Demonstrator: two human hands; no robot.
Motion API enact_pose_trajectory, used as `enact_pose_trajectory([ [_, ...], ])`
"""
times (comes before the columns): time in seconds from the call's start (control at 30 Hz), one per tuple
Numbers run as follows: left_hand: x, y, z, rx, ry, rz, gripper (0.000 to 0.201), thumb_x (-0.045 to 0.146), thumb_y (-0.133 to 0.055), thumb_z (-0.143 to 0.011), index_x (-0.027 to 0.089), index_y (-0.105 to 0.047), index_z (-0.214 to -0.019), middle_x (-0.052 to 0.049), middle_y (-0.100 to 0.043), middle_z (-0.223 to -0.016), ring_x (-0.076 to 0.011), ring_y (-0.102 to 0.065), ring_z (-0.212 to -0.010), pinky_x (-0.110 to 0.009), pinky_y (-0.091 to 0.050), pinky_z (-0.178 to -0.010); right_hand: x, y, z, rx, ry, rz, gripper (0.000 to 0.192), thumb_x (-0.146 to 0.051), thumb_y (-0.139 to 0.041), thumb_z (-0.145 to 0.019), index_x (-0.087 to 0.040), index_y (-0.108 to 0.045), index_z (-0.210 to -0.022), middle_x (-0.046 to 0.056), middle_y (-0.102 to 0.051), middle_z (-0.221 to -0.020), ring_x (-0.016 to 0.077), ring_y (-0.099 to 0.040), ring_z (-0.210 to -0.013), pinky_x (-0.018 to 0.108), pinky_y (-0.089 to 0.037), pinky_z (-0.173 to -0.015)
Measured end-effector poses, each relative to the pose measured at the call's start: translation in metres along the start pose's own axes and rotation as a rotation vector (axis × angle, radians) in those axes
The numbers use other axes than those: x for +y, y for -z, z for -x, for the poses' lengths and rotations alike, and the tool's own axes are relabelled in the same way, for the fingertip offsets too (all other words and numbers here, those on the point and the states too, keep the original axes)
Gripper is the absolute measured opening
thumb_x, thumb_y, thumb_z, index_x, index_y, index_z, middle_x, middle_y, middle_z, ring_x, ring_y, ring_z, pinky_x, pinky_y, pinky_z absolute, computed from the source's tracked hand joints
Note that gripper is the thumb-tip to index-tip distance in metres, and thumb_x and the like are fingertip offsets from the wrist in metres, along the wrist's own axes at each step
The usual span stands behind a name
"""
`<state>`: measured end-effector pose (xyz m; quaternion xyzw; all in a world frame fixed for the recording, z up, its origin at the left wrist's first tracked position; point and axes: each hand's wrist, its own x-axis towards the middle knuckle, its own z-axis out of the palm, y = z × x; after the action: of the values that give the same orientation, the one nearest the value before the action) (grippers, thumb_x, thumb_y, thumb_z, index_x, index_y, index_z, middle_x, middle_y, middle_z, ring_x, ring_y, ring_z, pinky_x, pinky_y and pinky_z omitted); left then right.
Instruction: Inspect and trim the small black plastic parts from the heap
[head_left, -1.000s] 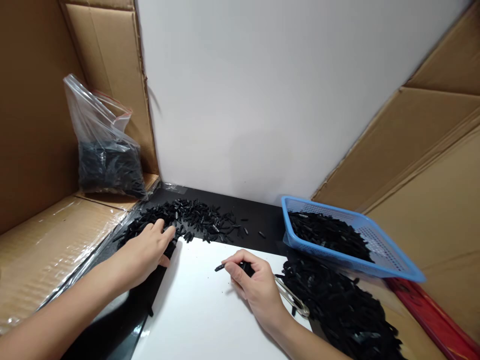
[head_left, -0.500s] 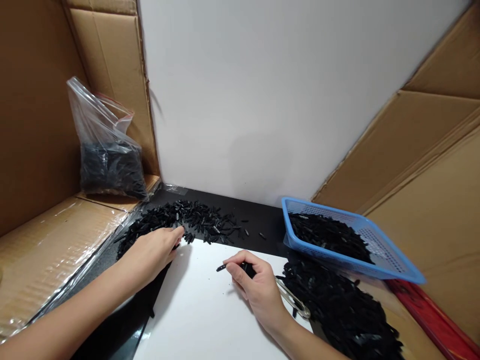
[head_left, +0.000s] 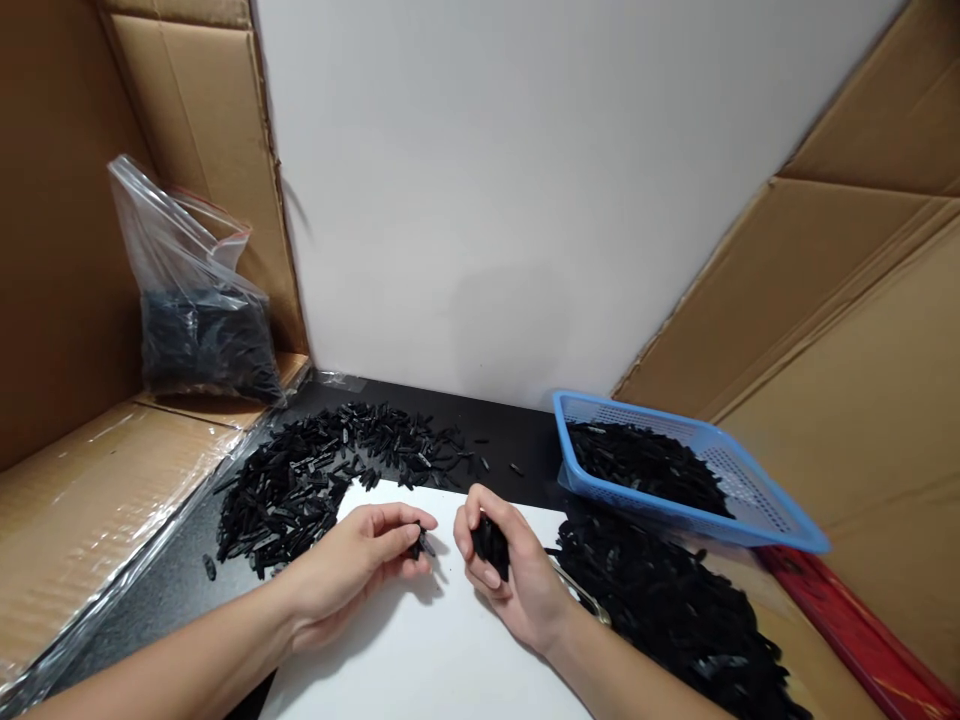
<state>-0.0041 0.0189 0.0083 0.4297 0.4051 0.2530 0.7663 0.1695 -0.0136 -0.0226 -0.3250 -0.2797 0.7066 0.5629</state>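
Note:
My left hand (head_left: 375,555) is over the white sheet (head_left: 420,640), its thumb and fingers pinched on a few small, elongated black pieces (head_left: 421,543). Just to its right, my right hand (head_left: 514,570) curls closed around a clump of black pieces (head_left: 491,548). The two hands are close together but apart. Beyond my left forearm spreads a loose heap of similar black pieces (head_left: 285,480) on the dark table. A larger, dense pile of black pieces (head_left: 667,610) lies beside my right forearm. What exactly these pieces are, I cannot tell.
A blue perforated basket (head_left: 765,500) holding more black pieces stands at the back right. A clear zip bag (head_left: 202,340) of black contents leans on cardboard (head_left: 187,120) at left. Near my right wrist lies a metal tool (head_left: 581,592), partly hidden; a red object (head_left: 847,620) is farther right.
My left hand has come from the left heap toward the sheet's middle, now with pieces in its fingers. My right hand has turned upright; the piece poking from its fingertips no longer shows.

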Motion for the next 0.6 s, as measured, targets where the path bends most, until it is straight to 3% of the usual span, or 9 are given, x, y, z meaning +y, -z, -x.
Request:
enact_pose_trajectory([
  [0.13, 0.000, -0.004, 0.001, 0.043, -0.007, 0.152, 0.029, 0.025, -0.084, -0.064, 0.014, -0.067, -0.084, -0.002, -0.068, -0.078, -0.0127, -0.063, -0.077, -0.025, -0.046, -0.082, 0.006, 0.002, -0.001, 0.088, 0.130, 0.296, 0.034, -0.046, -0.071, -0.077, -0.019, -0.053, -0.067, -0.006, -0.052, -0.052, 0.0038, -0.029, -0.036, 0.017, -0.017, -0.034],
  [0.23, 0.002, -0.003, 0.002, 0.066, -0.034, 0.157, 0.025, 0.023, -0.084, -0.064, 0.014, -0.066, -0.078, -0.001, -0.067, -0.073, -0.0123, -0.064, -0.075, -0.023, -0.047, -0.077, 0.006, 0.002, 0.001, 0.155, 0.290, 0.570, 0.022, -0.039, -0.075, -0.074, -0.018, -0.067, -0.075, -0.006, -0.049, -0.054, 0.0087, -0.040, -0.046, 0.020, -0.032, -0.042],
  [0.33, 0.001, -0.002, 0.002, 0.056, -0.058, 0.136, 0.022, 0.024, -0.082, -0.068, 0.014, -0.065, -0.077, 0.000, -0.067, -0.069, -0.0096, -0.060, -0.067, -0.021, -0.046, -0.069, 0.004, 0.002, 0.005, 0.176, 0.406, 0.771, 0.015, -0.030, -0.074, -0.074, -0.020, -0.075, -0.085, -0.003, -0.056, -0.059, 0.0132, -0.049, -0.056, 0.025, -0.041, -0.055],
  [0.5, -0.001, -0.003, 0.004, -0.004, -0.080, 0.093, 0.021, 0.025, -0.080, -0.071, 0.014, -0.064, -0.079, -0.001, -0.067, -0.068, -0.0090, -0.056, -0.064, -0.020, -0.044, -0.065, 0.003, -0.003, 0.009, 0.117, 0.517, 0.899, 0.011, -0.025, -0.069, -0.079, -0.021, -0.078, -0.084, 0.002, -0.069, -0.067, 0.0166, -0.056, -0.061, 0.028, -0.044, -0.061],
  [0.6, 0.001, -0.004, 0.005, -0.017, -0.078, 0.107, 0.019, 0.024, -0.077, -0.072, 0.014, -0.064, -0.081, 0.000, -0.066, -0.069, -0.0091, -0.056, -0.065, -0.021, -0.043, -0.066, 0.003, -0.004, 0.009, 0.141, 0.471, 0.838, 0.011, -0.027, -0.068, -0.079, -0.020, -0.077, -0.080, 0.004, -0.072, -0.070, 0.0175, -0.059, -0.062, 0.028, -0.044, -0.060],
])
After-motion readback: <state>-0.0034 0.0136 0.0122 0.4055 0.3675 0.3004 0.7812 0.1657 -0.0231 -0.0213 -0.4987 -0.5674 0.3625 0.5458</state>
